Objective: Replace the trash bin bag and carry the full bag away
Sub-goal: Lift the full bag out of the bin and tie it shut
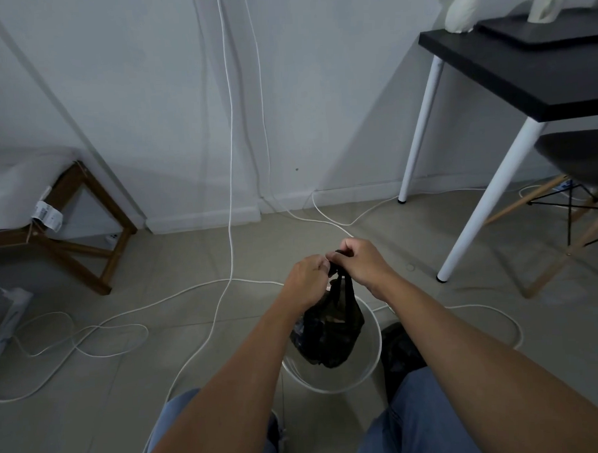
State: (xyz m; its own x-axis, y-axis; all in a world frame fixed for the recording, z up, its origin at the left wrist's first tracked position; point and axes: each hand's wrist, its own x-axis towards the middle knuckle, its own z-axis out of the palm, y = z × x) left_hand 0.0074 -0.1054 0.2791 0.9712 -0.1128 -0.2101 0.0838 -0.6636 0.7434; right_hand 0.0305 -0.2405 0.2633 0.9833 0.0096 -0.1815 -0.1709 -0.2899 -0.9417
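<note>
A full black trash bag [329, 331] hangs over the round white trash bin [374, 363] on the floor between my knees. Its gathered neck runs up into both fists. My left hand [307, 280] grips the neck from the left. My right hand [362, 263] pinches the top end of the neck from the right, just above the left. The bag's bottom sits inside the bin's rim. A second crumpled black bag [399, 352] lies on the floor right of the bin.
White cables [177, 296] loop across the tiled floor ahead and left. A black table with white legs [475, 211] and a chair [577, 193] stand at right. A wooden stool [99, 235] stands at left by the wall.
</note>
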